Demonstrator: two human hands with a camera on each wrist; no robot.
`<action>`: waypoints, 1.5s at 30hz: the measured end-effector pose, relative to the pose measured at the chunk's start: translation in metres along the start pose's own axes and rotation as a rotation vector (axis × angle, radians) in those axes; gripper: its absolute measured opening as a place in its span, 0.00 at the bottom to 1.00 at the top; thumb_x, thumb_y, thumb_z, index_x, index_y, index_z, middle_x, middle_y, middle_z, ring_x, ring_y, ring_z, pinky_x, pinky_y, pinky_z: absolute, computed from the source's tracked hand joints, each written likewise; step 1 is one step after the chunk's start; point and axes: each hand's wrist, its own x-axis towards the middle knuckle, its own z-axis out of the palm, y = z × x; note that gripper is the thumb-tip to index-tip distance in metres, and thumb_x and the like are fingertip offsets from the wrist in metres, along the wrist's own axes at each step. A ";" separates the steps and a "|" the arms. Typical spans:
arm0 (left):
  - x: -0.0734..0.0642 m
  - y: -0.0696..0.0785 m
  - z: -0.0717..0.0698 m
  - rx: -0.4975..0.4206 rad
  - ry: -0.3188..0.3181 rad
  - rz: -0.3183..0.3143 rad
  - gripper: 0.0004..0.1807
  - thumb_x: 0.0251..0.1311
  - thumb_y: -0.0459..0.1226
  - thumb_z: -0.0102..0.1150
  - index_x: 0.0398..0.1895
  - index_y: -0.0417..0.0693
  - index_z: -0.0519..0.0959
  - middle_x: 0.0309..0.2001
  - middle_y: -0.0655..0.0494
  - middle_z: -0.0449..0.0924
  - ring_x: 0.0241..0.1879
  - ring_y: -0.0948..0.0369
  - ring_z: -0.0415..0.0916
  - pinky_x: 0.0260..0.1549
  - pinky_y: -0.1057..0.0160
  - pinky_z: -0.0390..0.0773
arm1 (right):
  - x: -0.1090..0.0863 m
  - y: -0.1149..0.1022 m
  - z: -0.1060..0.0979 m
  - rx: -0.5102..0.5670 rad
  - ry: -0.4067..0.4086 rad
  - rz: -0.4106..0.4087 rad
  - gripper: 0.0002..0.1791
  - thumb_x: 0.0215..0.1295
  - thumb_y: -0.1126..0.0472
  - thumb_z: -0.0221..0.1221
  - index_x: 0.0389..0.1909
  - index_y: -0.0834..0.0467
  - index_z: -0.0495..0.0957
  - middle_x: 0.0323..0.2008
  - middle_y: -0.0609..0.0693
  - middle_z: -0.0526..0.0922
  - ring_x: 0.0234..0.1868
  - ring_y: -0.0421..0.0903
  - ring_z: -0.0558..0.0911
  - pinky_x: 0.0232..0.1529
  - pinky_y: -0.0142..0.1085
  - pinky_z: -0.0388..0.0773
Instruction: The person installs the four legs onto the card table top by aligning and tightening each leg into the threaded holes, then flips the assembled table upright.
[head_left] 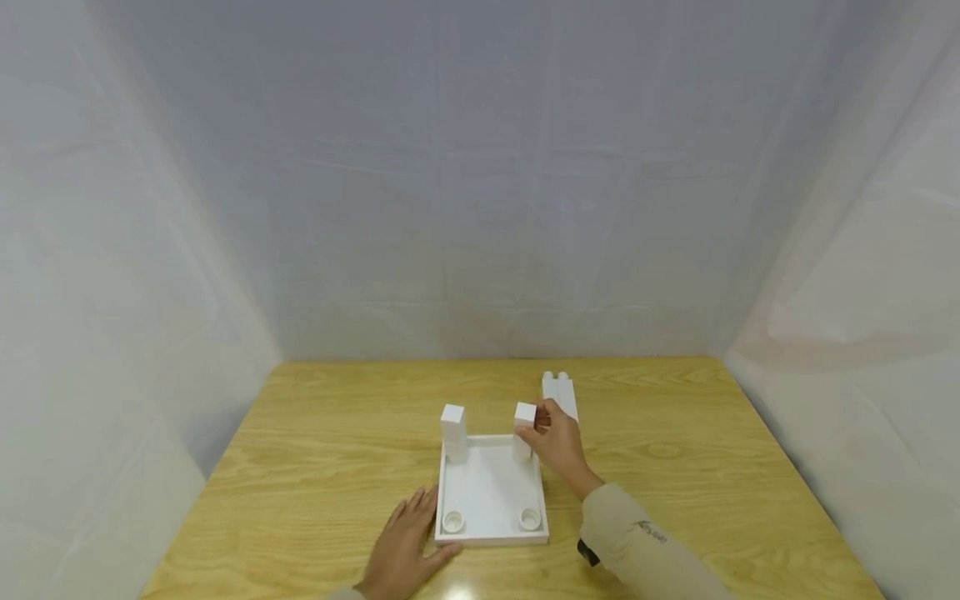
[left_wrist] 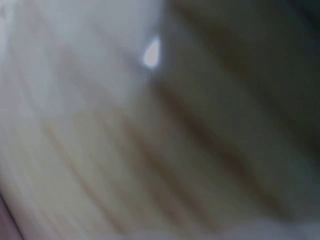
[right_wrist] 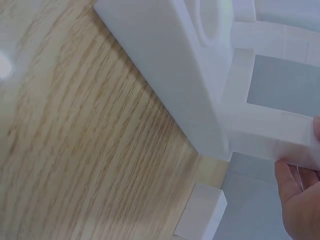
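A shallow white tray-like panel (head_left: 491,492) with a raised rim lies on the table in the head view. At its far right corner stands a square white leg (head_left: 523,415), which my right hand (head_left: 561,443) pinches near the top between thumb and fingers. In the right wrist view that same leg (right_wrist: 270,127) rises from the panel's corner. A matching leg (head_left: 453,433) stands upright at the far left corner. My left hand (head_left: 405,540) lies with extended fingers along the panel's left side, thumb at its front edge. Round white sockets (head_left: 453,522) occupy both near corners.
Two loose white legs (head_left: 559,393) with round ends lie side by side behind the right hand on the wooden table (head_left: 337,450). White sheeting (head_left: 480,183) hangs behind and at both sides. The left wrist view is blurred, showing mostly wood grain.
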 end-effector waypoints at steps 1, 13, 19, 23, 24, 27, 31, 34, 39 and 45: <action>0.000 0.000 -0.001 0.001 -0.001 -0.001 0.50 0.54 0.68 0.53 0.71 0.43 0.62 0.68 0.49 0.66 0.69 0.50 0.60 0.69 0.48 0.54 | 0.000 0.000 0.000 -0.003 -0.001 0.001 0.18 0.52 0.68 0.70 0.41 0.69 0.74 0.35 0.61 0.82 0.39 0.54 0.83 0.43 0.39 0.84; -0.002 0.000 0.001 0.002 0.019 0.008 0.50 0.54 0.68 0.52 0.71 0.44 0.61 0.67 0.49 0.66 0.68 0.49 0.61 0.68 0.46 0.55 | -0.003 0.006 0.002 0.116 -0.013 0.013 0.21 0.53 0.68 0.69 0.46 0.70 0.74 0.40 0.63 0.82 0.44 0.57 0.82 0.49 0.40 0.82; -0.003 0.000 0.002 0.028 0.024 0.022 0.50 0.54 0.68 0.52 0.70 0.42 0.62 0.66 0.47 0.68 0.67 0.48 0.63 0.67 0.45 0.57 | -0.006 0.011 0.000 0.054 -0.046 -0.002 0.25 0.54 0.65 0.69 0.51 0.71 0.75 0.47 0.65 0.81 0.50 0.61 0.80 0.54 0.47 0.79; -0.002 0.001 0.000 0.035 0.027 0.027 0.49 0.55 0.67 0.53 0.70 0.41 0.63 0.66 0.46 0.69 0.66 0.47 0.63 0.66 0.43 0.59 | -0.009 0.014 -0.004 0.009 -0.074 -0.033 0.27 0.54 0.64 0.69 0.54 0.70 0.75 0.51 0.65 0.80 0.54 0.61 0.78 0.55 0.51 0.77; -0.002 0.002 0.000 0.035 0.024 0.027 0.49 0.55 0.67 0.53 0.70 0.41 0.63 0.66 0.46 0.69 0.66 0.47 0.63 0.66 0.43 0.59 | -0.009 0.015 -0.005 0.003 -0.081 -0.037 0.27 0.55 0.63 0.69 0.54 0.69 0.74 0.52 0.65 0.79 0.55 0.62 0.78 0.55 0.52 0.76; -0.002 0.003 -0.002 0.029 0.011 0.018 0.49 0.55 0.67 0.52 0.70 0.41 0.63 0.66 0.46 0.68 0.67 0.46 0.63 0.66 0.42 0.59 | -0.011 0.019 -0.008 -0.008 -0.096 -0.031 0.29 0.56 0.62 0.68 0.57 0.68 0.74 0.56 0.64 0.77 0.58 0.61 0.76 0.57 0.54 0.74; -0.002 0.002 -0.001 0.029 0.008 0.011 0.49 0.55 0.67 0.53 0.70 0.41 0.63 0.66 0.46 0.68 0.67 0.47 0.63 0.66 0.43 0.59 | -0.014 0.026 -0.013 -0.017 -0.116 -0.014 0.30 0.57 0.61 0.68 0.60 0.66 0.72 0.59 0.62 0.75 0.61 0.60 0.73 0.60 0.55 0.71; -0.001 0.002 0.000 0.037 0.011 0.012 0.49 0.54 0.67 0.53 0.70 0.41 0.63 0.66 0.46 0.68 0.67 0.47 0.62 0.66 0.43 0.59 | -0.015 0.030 -0.017 -0.054 -0.119 -0.011 0.30 0.58 0.61 0.67 0.60 0.67 0.71 0.59 0.62 0.75 0.61 0.60 0.72 0.60 0.55 0.71; -0.001 0.000 0.000 0.033 0.006 0.015 0.50 0.55 0.68 0.52 0.69 0.41 0.63 0.66 0.46 0.68 0.67 0.47 0.63 0.66 0.43 0.59 | -0.016 0.038 -0.023 -0.133 -0.086 0.022 0.30 0.58 0.60 0.67 0.60 0.68 0.72 0.59 0.65 0.75 0.60 0.62 0.73 0.58 0.55 0.73; 0.000 -0.001 0.000 0.028 -0.004 0.011 0.50 0.54 0.69 0.51 0.70 0.42 0.62 0.67 0.47 0.67 0.67 0.47 0.62 0.66 0.43 0.58 | -0.015 0.046 -0.032 -0.162 -0.056 0.065 0.31 0.57 0.62 0.67 0.60 0.68 0.71 0.61 0.68 0.71 0.62 0.65 0.70 0.62 0.57 0.69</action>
